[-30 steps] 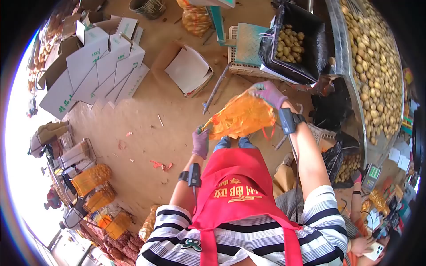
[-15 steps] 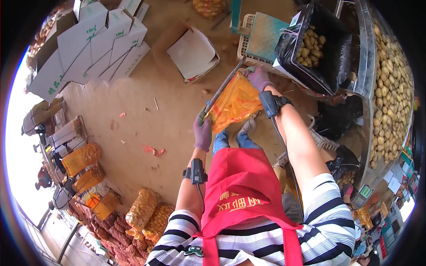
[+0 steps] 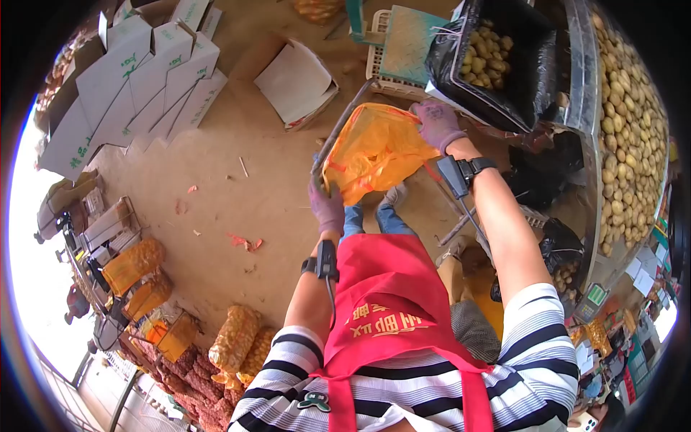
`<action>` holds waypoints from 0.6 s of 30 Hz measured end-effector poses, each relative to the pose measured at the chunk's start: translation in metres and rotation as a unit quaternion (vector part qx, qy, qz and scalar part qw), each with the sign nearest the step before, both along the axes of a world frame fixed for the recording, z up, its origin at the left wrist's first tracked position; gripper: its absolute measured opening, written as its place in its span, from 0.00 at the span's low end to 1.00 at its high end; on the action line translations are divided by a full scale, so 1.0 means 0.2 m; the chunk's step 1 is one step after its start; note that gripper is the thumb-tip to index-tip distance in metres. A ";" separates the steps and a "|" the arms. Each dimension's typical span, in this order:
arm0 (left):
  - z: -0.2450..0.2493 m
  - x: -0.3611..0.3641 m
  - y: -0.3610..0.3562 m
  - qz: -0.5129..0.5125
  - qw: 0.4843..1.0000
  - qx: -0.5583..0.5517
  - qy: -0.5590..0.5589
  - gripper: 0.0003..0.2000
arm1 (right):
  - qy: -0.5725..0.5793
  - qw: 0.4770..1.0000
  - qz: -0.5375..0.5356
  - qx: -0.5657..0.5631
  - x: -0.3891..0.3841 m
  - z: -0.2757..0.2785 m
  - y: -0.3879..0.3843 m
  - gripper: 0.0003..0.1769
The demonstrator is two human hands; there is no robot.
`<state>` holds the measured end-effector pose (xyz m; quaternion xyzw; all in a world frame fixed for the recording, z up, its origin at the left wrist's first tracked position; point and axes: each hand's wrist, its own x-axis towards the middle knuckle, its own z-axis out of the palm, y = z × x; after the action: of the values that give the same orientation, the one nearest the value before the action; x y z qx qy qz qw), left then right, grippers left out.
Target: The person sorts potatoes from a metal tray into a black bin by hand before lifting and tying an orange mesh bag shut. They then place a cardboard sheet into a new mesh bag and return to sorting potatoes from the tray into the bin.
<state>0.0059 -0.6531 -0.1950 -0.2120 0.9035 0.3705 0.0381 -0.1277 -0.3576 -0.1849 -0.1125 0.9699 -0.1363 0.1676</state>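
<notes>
Orange net bag (image 3: 381, 155): since half a second ago my right hand (image 3: 437, 124) has drawn its upper edge off to the right, away from the dark bar (image 3: 344, 122), so it spreads wider; it hangs between my two hands, a little above the middle of the frame.
Left hand (image 3: 327, 205): fingers curled, pinching the bag's left edge beside the bar's lower end; whether they grip the bar as well, I cannot tell.
Right hand: fingers bunched, pinching the bag's upper right edge.
Bar's place: slanting along the bag's left side, between it and the white carton (image 3: 291, 81) in the upper middle.
Black-lined bin (image 3: 536, 79): upper right, just beyond my right hand, potatoes (image 3: 486, 57) inside.
Pale crate (image 3: 375, 59): top centre, just past the bar's upper end, a teal plate (image 3: 410, 43) on it.
Potato trough (image 3: 583, 79): heaped, down the right side of the frame.
Lettered cartons (image 3: 137, 83): slanting row, upper left, well apart from my hands.
Floor: red scraps (image 3: 245, 242) left of my left wrist.
Full net bags (image 3: 234, 338): lower left, near my left elbow.
Tan trouser leg (image 3: 451, 277): someone else's, just right of my red apron (image 3: 392, 284), close below my right forearm.
</notes>
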 end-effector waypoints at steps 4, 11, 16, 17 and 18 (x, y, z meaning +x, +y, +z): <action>0.26 0.10 0.11 -0.052 0.978 -0.131 -0.156 0.36 | -0.026 0.979 0.040 0.197 0.03 0.20 0.17 0.15; 0.47 0.15 0.45 -0.344 0.874 -0.333 0.084 0.30 | 0.272 0.920 0.252 0.128 0.20 0.35 0.26 0.26; 0.40 0.24 0.67 -0.485 0.869 -0.025 -0.097 0.26 | -0.002 0.863 0.492 0.115 0.21 0.48 0.38 0.20; 0.43 0.26 0.70 -0.485 0.869 -0.021 -0.099 0.26 | -0.024 0.869 0.480 0.116 0.23 0.51 0.45 0.19; 0.47 0.26 0.71 -0.500 0.862 -0.028 -0.084 0.29 | -0.045 0.874 0.469 0.117 0.25 0.54 0.50 0.20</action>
<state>0.0587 -0.5106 -0.1006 0.2369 0.8916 0.2573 0.2876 -0.0778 -0.2578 -0.0759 -0.5276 0.8034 0.0681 0.2675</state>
